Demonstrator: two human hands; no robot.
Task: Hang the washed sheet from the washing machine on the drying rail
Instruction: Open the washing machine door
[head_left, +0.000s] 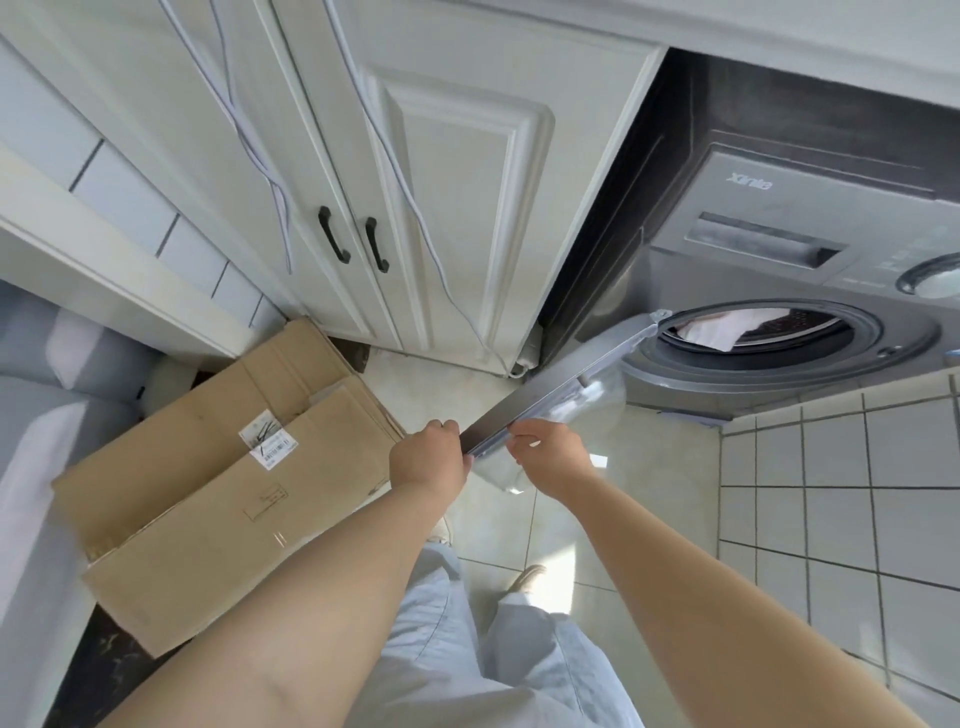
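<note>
Right now I am standing at the front-loading washing machine (810, 291), which is sitting at about two o'clock from me, tucked under the counter beside the white cabinet doors (415, 182). Its round door (550, 395) is swinging wide open on its hinge and pointing back toward me, seen nearly edge-on. I am gripping the free end of that door with both hands. My left hand (428, 460) is curling its fingers over the dark outer edge, knuckles up, while my right hand (545, 457) is pinching the pale inner rim just beside it, thumb on top. The two hands are almost touching each other across the door's edge.

Inside the drum opening, at about one o'clock, the washed sheet (711, 330) is lying as a white crumpled bundle against the near side of the rim; neither hand is touching it.

At nine o'clock a flattened cardboard box (218, 483) with a white shipping label (266, 439) is leaning over the floor. Thin white cables (260, 156) are dangling down the cabinet fronts, past the two black handles (353, 239). At three o'clock a white tiled wall (841, 493) is running alongside my right arm. Below, at six o'clock, my pale blue trousers (493, 649) and one shoe (527, 577) are showing on the glossy floor tiles (493, 519).
</note>
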